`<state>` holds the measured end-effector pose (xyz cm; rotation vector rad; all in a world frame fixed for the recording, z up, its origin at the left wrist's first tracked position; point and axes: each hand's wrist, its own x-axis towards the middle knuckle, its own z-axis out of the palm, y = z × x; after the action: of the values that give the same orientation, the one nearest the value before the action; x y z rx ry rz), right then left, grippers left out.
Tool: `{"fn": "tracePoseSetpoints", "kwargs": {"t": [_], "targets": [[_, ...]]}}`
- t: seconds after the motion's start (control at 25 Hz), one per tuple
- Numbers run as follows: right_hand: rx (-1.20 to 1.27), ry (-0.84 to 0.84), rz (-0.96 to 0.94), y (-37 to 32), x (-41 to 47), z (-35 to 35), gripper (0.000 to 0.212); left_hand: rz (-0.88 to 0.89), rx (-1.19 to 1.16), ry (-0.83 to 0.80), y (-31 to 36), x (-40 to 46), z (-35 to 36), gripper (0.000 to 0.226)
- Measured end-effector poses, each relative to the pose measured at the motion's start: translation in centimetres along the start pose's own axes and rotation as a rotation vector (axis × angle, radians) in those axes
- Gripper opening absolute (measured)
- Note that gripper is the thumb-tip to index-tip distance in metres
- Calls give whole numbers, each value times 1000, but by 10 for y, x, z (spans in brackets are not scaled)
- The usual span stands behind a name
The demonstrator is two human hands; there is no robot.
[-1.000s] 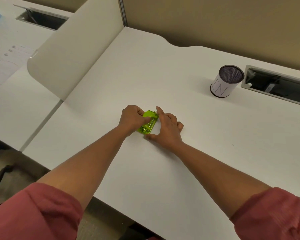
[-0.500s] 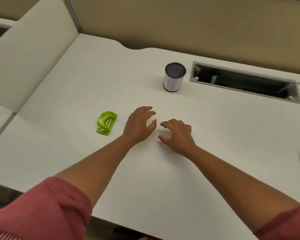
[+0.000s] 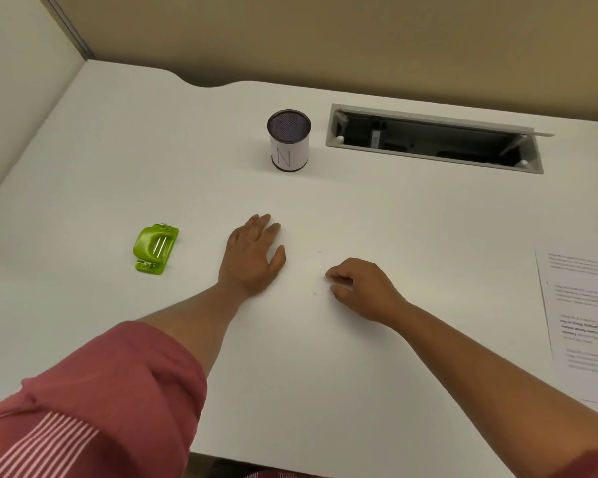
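Observation:
A lime-green hole punch [image 3: 156, 248] lies on the white desk [image 3: 394, 219], left of both hands and touched by neither. My left hand [image 3: 252, 257] rests flat on the desk with its fingers straight and together, a hand's width to the right of the punch. My right hand [image 3: 359, 288] rests on the desk further right, fingers curled under and tips against the surface. I see nothing held in it. Two tiny white specks [image 3: 319, 252] lie on the desk between the hands.
A mesh pen cup [image 3: 289, 141] marked "N" stands behind the hands. An open cable tray slot [image 3: 432, 139] is set into the desk at the back right. A printed sheet [image 3: 584, 305] lies at the right edge. Partition walls close the left and back.
Both hands let go of the hole punch and moved right of it. The left hand has flattened onto the desk and the right hand's fingers have curled. The view has swung right.

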<state>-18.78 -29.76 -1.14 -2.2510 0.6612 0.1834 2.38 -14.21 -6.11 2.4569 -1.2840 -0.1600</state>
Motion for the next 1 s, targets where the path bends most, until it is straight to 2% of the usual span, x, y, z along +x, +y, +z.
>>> {"fn": "tracePoseSetpoints", "kwargs": {"t": [0.4, 0.56, 0.8, 1.0], "targets": [[-324, -75, -74, -23, 12, 11, 22, -76, 76, -67, -1, 7, 1, 62], [-361, -61, -121, -26, 13, 13, 27, -76, 63, -61, -3, 7, 3, 62], [-385, -51, -165, -21, 14, 16, 23, -75, 69, -56, -3, 7, 4, 63], [-530, -17, -195, -27, 11, 28, 16, -72, 77, -60, -3, 8, 5, 63]]}}
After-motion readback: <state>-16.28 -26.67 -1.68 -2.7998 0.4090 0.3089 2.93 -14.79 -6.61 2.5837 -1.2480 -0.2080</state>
